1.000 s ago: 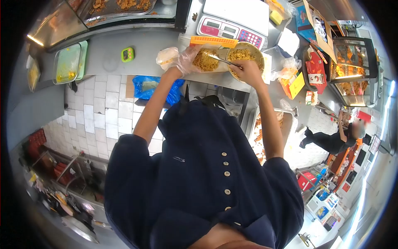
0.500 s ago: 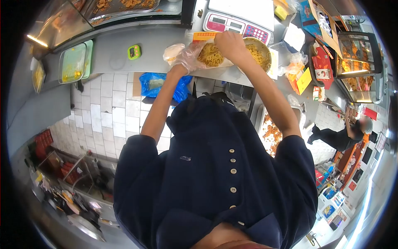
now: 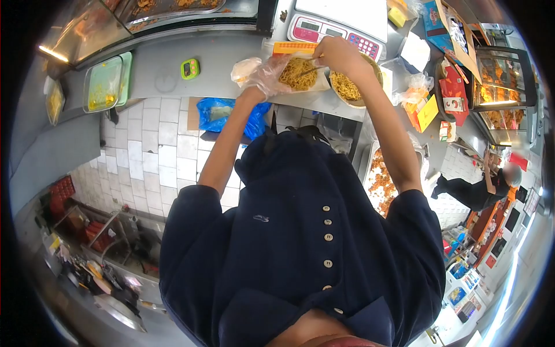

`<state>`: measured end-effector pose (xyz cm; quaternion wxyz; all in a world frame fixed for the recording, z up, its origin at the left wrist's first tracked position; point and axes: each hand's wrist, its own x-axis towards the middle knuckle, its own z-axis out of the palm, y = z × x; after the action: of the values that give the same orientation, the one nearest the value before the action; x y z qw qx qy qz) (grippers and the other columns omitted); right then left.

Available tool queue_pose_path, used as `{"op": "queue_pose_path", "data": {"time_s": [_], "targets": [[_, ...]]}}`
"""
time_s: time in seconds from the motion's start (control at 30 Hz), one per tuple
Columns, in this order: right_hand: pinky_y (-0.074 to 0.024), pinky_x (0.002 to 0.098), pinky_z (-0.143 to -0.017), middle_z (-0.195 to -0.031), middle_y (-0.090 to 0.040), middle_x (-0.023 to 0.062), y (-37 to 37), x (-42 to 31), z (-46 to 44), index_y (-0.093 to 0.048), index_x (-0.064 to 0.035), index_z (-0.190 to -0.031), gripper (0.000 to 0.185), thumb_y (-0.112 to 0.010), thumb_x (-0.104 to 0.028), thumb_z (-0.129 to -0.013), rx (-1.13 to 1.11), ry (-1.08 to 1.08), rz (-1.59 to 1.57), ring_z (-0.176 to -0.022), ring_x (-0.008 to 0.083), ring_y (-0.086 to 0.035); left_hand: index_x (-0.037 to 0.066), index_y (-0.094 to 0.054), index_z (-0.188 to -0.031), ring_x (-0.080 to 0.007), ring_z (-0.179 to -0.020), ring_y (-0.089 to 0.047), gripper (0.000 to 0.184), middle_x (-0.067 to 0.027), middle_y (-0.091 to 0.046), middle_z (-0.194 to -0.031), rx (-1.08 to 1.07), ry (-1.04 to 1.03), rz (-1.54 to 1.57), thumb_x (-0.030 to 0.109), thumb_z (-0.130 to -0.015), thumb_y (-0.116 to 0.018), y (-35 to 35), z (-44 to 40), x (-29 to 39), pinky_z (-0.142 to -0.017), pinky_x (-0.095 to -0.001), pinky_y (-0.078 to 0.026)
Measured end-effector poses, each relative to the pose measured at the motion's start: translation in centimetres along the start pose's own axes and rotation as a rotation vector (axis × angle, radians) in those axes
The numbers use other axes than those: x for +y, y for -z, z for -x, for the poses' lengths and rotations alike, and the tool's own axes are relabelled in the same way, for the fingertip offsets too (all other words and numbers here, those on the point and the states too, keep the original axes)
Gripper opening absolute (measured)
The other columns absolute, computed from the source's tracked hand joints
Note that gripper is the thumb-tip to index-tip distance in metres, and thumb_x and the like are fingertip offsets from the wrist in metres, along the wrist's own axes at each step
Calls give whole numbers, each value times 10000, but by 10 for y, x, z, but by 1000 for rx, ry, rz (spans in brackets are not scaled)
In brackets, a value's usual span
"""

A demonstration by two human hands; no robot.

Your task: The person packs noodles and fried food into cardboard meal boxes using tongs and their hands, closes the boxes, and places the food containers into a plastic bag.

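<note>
My left hand (image 3: 270, 78), in a clear plastic glove, grips the left side of an open takeaway box (image 3: 293, 48) with an orange-patterned flap. A portion of noodles (image 3: 298, 75) lies in the box. My bare right hand (image 3: 342, 55) is closed around thin chopsticks (image 3: 307, 72), whose tips reach the noodles in the box. Below my right wrist stands a round bowl (image 3: 363, 105) with more noodles (image 3: 345, 87) in it, partly covered by my forearm. A whitish plastic bundle (image 3: 245, 70) sits left of my gloved hand.
Behind the box is a digital scale (image 3: 335, 30). A green timer (image 3: 189, 69) and a green tray (image 3: 104, 87) are on the counter to the left. A blue bag (image 3: 222, 115) hangs below the counter edge. Another person (image 3: 483, 188) is far right.
My right hand has moved slightly right and toward me, so the chopsticks now show over the boxed noodles. My left hand stays at the box. The whole view has shifted slightly.
</note>
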<state>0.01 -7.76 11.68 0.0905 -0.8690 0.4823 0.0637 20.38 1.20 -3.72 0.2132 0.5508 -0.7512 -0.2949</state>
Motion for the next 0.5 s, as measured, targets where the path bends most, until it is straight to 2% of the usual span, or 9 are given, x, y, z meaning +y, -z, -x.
{"op": "queue_pose_path", "data": {"time_s": [0.07,0.1,0.17,0.3,0.37,0.5], "targets": [[-578,469,-802,-871,-742,163,0,4,6,-768,-97,-967,145,-680,-130,-856,-81,-71,73,-883,352,-729,201,-275,-1599,-384,-1449,-363,1144,-214,-371,-1567,-8,8,38,349,-656,-906,2,1,2,-1192,-425,-354],[-578,469,-802,-871,-742,163,-2,3,11,-768,-97,-967,145,-680,-130,-856,-81,-79,69,-883,352,-729,192,-276,-1597,-389,-1447,-360,1150,-217,-371,-1564,-17,12,74,342,-650,-911,0,0,2,-1191,-430,-353],[-600,443,-719,-890,-736,198,-12,1,18,-728,-9,-855,174,-587,-107,-885,-18,-73,102,-860,356,-739,184,-275,-1597,-396,-1444,-363,1150,-223,-368,-1565,-5,4,62,342,-651,-911,-1,-5,1,-1189,-432,-354],[-599,442,-689,-859,-730,200,-50,-3,22,-730,-27,-848,164,-592,-111,-873,4,0,96,-814,353,-739,173,-267,-1597,-412,-1441,-364,1164,-239,-366,-1566,21,-66,70,349,-644,-912,-7,-7,-6,-1188,-437,-355],[-593,446,-672,-826,-721,201,-54,1,25,-729,-32,-826,161,-600,-119,-869,22,36,-176,-787,364,-733,172,-261,-1599,-414,-1441,-366,1173,-239,-369,-1565,-10,-29,47,357,-640,-912,-6,-6,-6,-1186,-439,-356],[-584,456,-672,-811,-714,208,-23,-1,44,-713,-21,-780,162,-611,-114,-865,102,-44,-17,-800,373,-727,170,-247,-1602,-422,-1432,-379,1193,-242,-382,-1558,-53,43,-84,390,-635,-909,2,-2,4,-1176,-445,-370]]}}
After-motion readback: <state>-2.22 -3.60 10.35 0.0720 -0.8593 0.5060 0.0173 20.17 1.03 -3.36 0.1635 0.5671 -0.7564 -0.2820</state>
